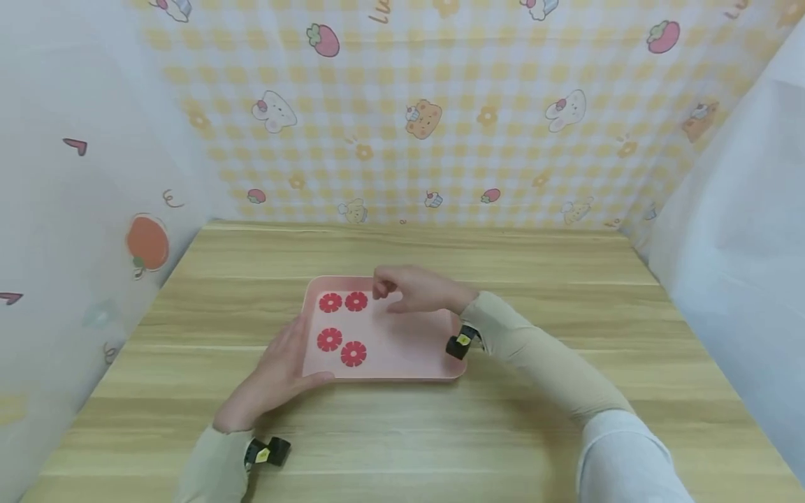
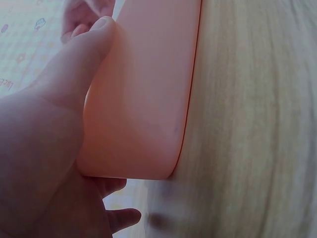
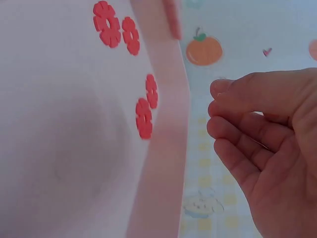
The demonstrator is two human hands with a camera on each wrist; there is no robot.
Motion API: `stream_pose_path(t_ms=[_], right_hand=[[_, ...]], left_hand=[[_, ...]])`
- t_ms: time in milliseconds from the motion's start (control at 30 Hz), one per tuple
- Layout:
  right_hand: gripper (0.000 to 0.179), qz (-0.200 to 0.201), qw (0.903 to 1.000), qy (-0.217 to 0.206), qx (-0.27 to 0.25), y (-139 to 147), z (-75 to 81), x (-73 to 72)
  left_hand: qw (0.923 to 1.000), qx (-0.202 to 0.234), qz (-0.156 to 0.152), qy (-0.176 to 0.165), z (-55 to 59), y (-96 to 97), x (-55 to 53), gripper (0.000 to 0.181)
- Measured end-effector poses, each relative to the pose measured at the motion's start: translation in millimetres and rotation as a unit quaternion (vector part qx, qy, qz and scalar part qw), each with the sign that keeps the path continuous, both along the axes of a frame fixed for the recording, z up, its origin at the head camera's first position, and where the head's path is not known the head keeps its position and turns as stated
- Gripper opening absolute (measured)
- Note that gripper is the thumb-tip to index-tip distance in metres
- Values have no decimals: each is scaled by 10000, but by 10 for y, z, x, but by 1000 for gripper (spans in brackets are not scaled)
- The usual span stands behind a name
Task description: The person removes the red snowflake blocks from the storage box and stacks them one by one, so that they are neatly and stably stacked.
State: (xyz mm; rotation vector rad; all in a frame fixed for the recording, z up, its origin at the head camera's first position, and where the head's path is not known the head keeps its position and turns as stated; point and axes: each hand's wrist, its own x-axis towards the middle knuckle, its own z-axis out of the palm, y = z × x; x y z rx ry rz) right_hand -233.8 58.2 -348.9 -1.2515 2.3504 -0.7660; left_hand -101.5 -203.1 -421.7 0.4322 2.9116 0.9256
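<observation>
A shallow pink tray (image 1: 409,379) with a white-pink inside lies on the table. Several red notched, flower-shaped discs (image 1: 330,339) lie flat in its left half, also visible as red discs (image 3: 144,119) in the right wrist view. My left hand (image 1: 273,367) grips the tray's near left corner, its thumb on the front rim and fingers along the left side. Above the back part of the tray hovers my right hand (image 1: 418,288), its fingers loosely bent. In the right wrist view nothing shows between that hand's fingertips (image 3: 218,129).
The wooden table (image 1: 503,440) extends around the tray on all sides. Behind it stands a yellow-checked printed cloth (image 1: 390,161), with pale sheets (image 1: 736,209) at both sides. Dark camera straps (image 1: 464,341) sit on both wrists.
</observation>
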Motion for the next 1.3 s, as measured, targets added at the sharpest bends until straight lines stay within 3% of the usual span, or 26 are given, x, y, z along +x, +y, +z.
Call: stream_pose_path(t_ms=[333,533,733,900,1133,1300], right_hand=[[20,662,9965,-338,387,-493,-128,-9],[17,924,9906,-160,992,-615,-276,73],[17,1258,9838,-505,1176,-666,-354,113],[19,1129,9854,-410,1207,-631,-384,80],[16,552,9910,-409,1148,-463,-392,-75],[15,564,9941,-383,841,-432,-434,-132]], left_hand=[[10000,59,-22,30,11,11,1,117],[10000,59,-43,25,8,20,1,116],[10000,0,-1,-46,10,13,-3,115],[10000,16,20,-46,8,13,-6,115],[10000,-7,20,-60,4,18,-5,116],[10000,36,18,-23,14,22,-2,117]])
